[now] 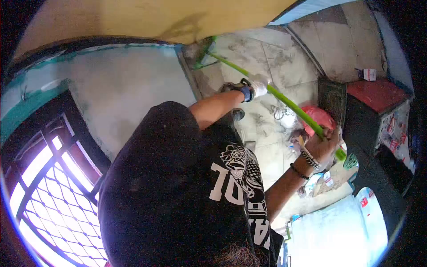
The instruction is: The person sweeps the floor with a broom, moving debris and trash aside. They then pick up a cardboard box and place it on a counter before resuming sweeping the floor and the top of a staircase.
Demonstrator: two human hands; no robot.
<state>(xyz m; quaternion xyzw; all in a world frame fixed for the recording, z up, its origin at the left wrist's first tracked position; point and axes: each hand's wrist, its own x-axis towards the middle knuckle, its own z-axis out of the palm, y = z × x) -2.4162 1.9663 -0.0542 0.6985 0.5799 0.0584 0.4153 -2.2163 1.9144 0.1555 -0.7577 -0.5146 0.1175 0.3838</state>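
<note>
A long green pole (293, 107) runs slantwise across the view. At its far end a wide, green-edged head (204, 54) stands close to the foot of the wall; its shape is dim. My left hand (259, 85), with a dark watch at the wrist, is closed around the middle of the pole and looks washed out by light. My right hand (327, 144), with beaded bracelets on the wrist, wraps around the near end. A red round thing (318, 118) lies just beyond the right hand, partly hidden by the pole.
The tiled floor (262, 53) is smudged dark. On the right a dark cabinet with a red top (378, 95) carries a small box (369, 74). Scattered items lie near the right forearm. A barred window (58, 196) is at left, and a yellow wall (133, 20) spans the top.
</note>
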